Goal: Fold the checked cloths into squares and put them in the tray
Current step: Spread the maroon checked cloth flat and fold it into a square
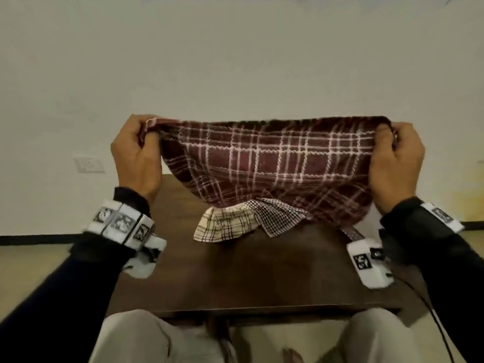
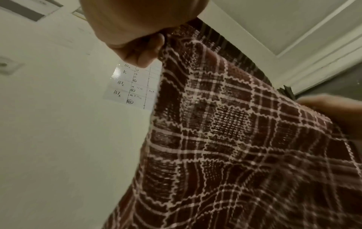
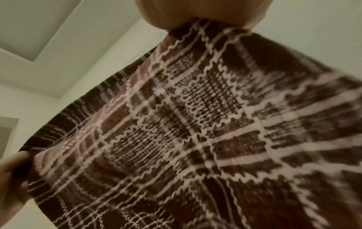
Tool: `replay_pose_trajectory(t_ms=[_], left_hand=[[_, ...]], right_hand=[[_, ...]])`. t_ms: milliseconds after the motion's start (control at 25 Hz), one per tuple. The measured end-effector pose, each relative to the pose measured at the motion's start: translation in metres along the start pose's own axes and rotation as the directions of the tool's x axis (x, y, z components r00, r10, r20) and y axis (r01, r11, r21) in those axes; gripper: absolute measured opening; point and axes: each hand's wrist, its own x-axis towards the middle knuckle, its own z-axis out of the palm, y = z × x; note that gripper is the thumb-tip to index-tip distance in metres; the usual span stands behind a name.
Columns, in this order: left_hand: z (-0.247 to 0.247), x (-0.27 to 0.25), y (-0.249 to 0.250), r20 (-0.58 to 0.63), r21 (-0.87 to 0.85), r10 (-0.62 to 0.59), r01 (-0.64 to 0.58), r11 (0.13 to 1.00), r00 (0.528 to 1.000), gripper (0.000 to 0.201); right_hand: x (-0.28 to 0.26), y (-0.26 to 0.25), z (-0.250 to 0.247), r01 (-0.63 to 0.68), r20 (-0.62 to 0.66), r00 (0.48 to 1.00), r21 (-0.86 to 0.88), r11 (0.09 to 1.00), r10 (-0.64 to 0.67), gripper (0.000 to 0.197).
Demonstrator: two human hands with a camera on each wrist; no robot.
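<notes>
A maroon checked cloth with pale lines hangs stretched in the air above the dark wooden table. My left hand pinches its upper left corner and my right hand pinches its upper right corner. The same cloth fills the left wrist view below my left hand, and the cloth fills the right wrist view under my right hand. Beneath it on the table lie a cream checked cloth and a small black-and-white checked cloth. No tray is in view.
The table's near edge sits just above my knees. A white wall stands behind the table, with a socket at the left. A cable runs down from my right wrist. A handwritten sheet hangs on the wall.
</notes>
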Motion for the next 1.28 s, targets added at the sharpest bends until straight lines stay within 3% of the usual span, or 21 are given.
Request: replay_pose_trajectory(t_ms=[120, 200, 280, 360, 400, 480, 560, 640, 680, 800, 880, 1040, 1200, 1280], left_hand=[[0.006, -0.043, -0.019, -0.074, -0.074, -0.066, 0.06, 0.995, 0.995, 0.025], [0.021, -0.071, -0.039, -0.079, -0.07, -0.174, 0.168, 0.983, 0.982, 0.021], [0.038, -0.093, -0.063, 0.003, -0.005, -0.344, 0.344, 0.939, 0.939, 0.02], [0.053, -0.106, -0.085, 0.216, 0.17, -0.478, 0.449, 0.877, 0.851, 0.02], [0.058, -0.111, -0.093, 0.337, 0.252, -0.505, 0.44, 0.862, 0.795, 0.02], [0.062, -0.118, -0.103, 0.492, 0.331, -0.499, 0.376, 0.865, 0.713, 0.021], [0.064, -0.121, -0.112, 0.517, 0.343, -0.501, 0.368, 0.864, 0.694, 0.022], [0.066, -0.117, -0.122, 0.474, 0.368, -0.543, 0.404, 0.838, 0.693, 0.023], [0.069, -0.114, -0.128, 0.456, 0.39, -0.567, 0.418, 0.82, 0.686, 0.024], [0.072, -0.106, -0.13, 0.447, 0.409, -0.588, 0.43, 0.805, 0.675, 0.025], [0.069, -0.103, -0.128, 0.473, 0.394, -0.582, 0.431, 0.811, 0.662, 0.026], [0.052, -0.1, -0.134, 0.4, 0.457, -0.627, 0.448, 0.769, 0.668, 0.024], [0.027, -0.093, -0.145, 0.166, 0.515, -0.717, 0.561, 0.648, 0.677, 0.026], [0.015, -0.091, -0.147, 0.041, 0.515, -0.703, 0.588, 0.624, 0.71, 0.026]], right_hand=[[-0.023, 0.02, 0.008, -0.08, 0.041, 0.996, -0.098, 0.992, 0.084, 0.019], [-0.034, 0.046, 0.021, -0.153, 0.157, 0.967, -0.281, 0.947, 0.203, 0.022], [-0.053, 0.091, 0.042, -0.209, 0.32, 0.859, -0.494, 0.844, 0.4, 0.022], [-0.073, 0.142, 0.065, -0.216, 0.401, 0.735, -0.626, 0.749, 0.547, 0.013], [-0.08, 0.161, 0.078, -0.239, 0.405, 0.689, -0.656, 0.716, 0.601, 0.014], [-0.085, 0.182, 0.11, -0.323, 0.409, 0.608, -0.656, 0.683, 0.68, 0.046], [-0.081, 0.19, 0.152, -0.381, 0.457, 0.543, -0.614, 0.691, 0.705, 0.097], [-0.075, 0.204, 0.201, -0.228, 0.528, 0.475, -0.698, 0.678, 0.704, 0.135], [-0.075, 0.212, 0.225, -0.114, 0.555, 0.427, -0.75, 0.651, 0.714, 0.143], [-0.082, 0.229, 0.268, 0.09, 0.581, 0.269, -0.809, 0.581, 0.768, 0.143], [-0.09, 0.234, 0.29, 0.179, 0.586, 0.212, -0.81, 0.558, 0.782, 0.138], [-0.12, 0.207, 0.337, 0.333, 0.696, 0.181, -0.709, 0.622, 0.695, 0.124], [-0.172, 0.164, 0.389, 0.399, 0.768, 0.178, -0.627, 0.668, 0.615, 0.115], [-0.195, 0.143, 0.407, 0.41, 0.79, 0.167, -0.6, 0.687, 0.59, 0.112]])
